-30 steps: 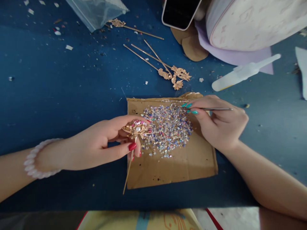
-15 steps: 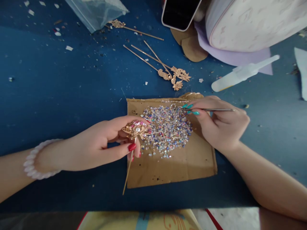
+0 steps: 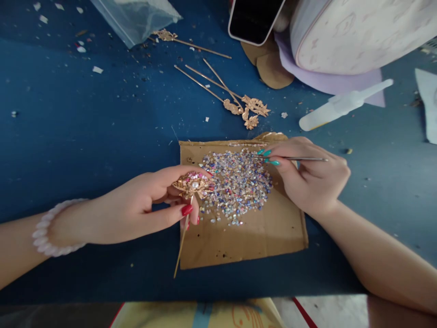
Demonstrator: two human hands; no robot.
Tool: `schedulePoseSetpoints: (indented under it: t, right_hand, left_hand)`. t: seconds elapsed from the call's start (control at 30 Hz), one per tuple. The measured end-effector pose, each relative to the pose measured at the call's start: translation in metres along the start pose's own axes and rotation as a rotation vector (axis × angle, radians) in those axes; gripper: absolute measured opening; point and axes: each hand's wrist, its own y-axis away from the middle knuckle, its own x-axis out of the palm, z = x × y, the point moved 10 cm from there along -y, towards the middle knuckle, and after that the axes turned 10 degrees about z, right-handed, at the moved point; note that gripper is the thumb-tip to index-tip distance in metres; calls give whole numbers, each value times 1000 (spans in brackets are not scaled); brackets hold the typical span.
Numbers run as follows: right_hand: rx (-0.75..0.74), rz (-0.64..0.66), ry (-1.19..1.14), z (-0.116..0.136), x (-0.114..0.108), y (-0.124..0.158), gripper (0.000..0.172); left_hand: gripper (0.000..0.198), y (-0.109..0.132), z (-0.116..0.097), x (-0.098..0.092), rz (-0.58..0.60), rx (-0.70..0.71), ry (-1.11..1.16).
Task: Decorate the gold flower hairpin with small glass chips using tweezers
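My left hand [image 3: 150, 200] pinches a gold hairpin [image 3: 194, 184] by its ornate head, which carries pink stones and a white pearl. The pin's long stem slants down towards the table's near edge. In my right hand [image 3: 312, 175] are slim metal tweezers [image 3: 290, 158], held between the fingers like a pen. Their tips touch or hover just over the upper part of a pile of small multicoloured stone chips [image 3: 235, 187]. This pile lies on a piece of brown cardboard [image 3: 246, 241], under and between my hands. Whether the tips grip a chip is too small to tell.
Several gold hairpins [image 3: 254, 105] lie beyond the cardboard. A clear plastic bag [image 3: 136, 20] sits at the far left. A phone [image 3: 254, 20], a pale pouch [image 3: 358, 36] and a white applicator bottle [image 3: 341, 107] lie at the far right. Small scraps dot the blue table [image 3: 85, 127].
My right hand and the tweezers have shifted very slightly left, with the tips still at the chips. My left hand holds the hairpin as before. The whole view has drifted a little.
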Motion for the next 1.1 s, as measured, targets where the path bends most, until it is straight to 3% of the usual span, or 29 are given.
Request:
schedulePoseSetpoints:
  t: [0.33,0.43,0.6,0.7,1.1]
  right_hand:
    - [-27,-17,-103,3,-2,4,14]
    - [-46,61,-151,19,1,4,12]
    - [-152,349,-253,62,19,6,13]
    - [-186,451,-263,76,26,10,16]
    - [-192,464,-178,76,30,12,15]
  left_hand:
    - [43,0,0,0,27,54,-29]
    - [42,0,1,-2,2,20,-38]
    - [42,-2,-1,0,37,10,-24]
    - [46,-1,1,-3,17,6,-10]
    - [46,-3,-1,0,59,30,-39]
